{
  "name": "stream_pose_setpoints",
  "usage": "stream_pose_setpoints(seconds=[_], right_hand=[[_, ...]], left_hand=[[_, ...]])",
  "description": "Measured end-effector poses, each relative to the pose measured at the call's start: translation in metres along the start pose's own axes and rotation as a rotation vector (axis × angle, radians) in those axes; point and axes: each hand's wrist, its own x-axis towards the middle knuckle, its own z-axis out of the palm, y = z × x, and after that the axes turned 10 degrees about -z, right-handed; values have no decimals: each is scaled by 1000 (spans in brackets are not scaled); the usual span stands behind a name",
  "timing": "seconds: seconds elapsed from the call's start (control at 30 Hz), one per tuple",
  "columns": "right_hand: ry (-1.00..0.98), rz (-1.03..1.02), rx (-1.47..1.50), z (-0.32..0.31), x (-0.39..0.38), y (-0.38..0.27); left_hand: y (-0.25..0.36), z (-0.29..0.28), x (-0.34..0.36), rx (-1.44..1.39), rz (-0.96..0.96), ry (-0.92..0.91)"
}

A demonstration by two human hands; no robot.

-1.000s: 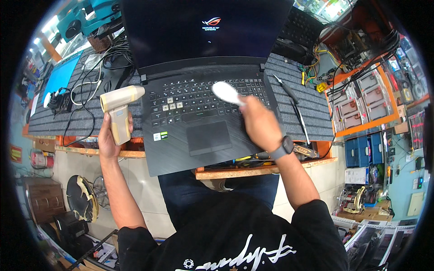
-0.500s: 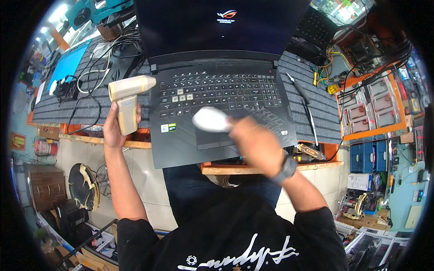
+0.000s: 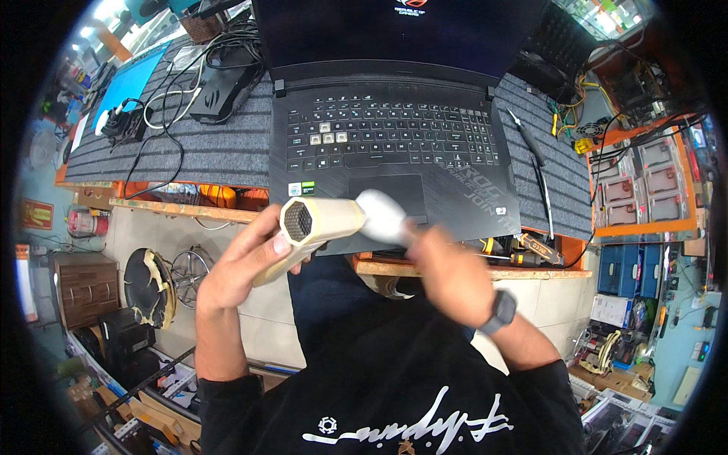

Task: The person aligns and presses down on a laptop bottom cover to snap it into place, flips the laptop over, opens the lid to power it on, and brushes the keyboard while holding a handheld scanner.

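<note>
My left hand point(image 3: 241, 264) is closed round the handle of a beige pistol-shaped air blower point(image 3: 332, 217), its honeycomb-grilled rear end turned up toward me. The front of the blower reaches over the near left part of an open black laptop point(image 3: 479, 199). In my right hand point(image 3: 456, 282), smeared by motion, is a white-headed brush point(image 3: 381, 215); its exact form is blurred. The brush head is close to the blower's front end, and I cannot tell whether they touch. Several keys toward the keyboard's left show pale, and the screen is dark with a logo.
A long dark slim tool point(image 3: 525, 138) and metal tweezers point(image 3: 545, 199) lie right of the laptop on the grey striped mat point(image 3: 216, 155). A black power adapter point(image 3: 221, 92) with tangled cables sits to the left. Below the tabletop, an open drawer point(image 3: 470, 271) holds tools.
My left hand has brought the blower right and nearer to me, turning its rear end up. The brush has come beside the blower's front. The whole view has shifted slightly.
</note>
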Motion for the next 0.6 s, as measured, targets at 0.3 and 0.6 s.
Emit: stream_pose_setpoints(seconds=[0.3, 0.6], right_hand=[[150, 237, -42, 4, -42, 20], [276, 449, -185, -21, -47, 92]], left_hand=[[-18, 21, -5, -119, -1, 122], [-2, 57, 39, -79, 58, 82]])
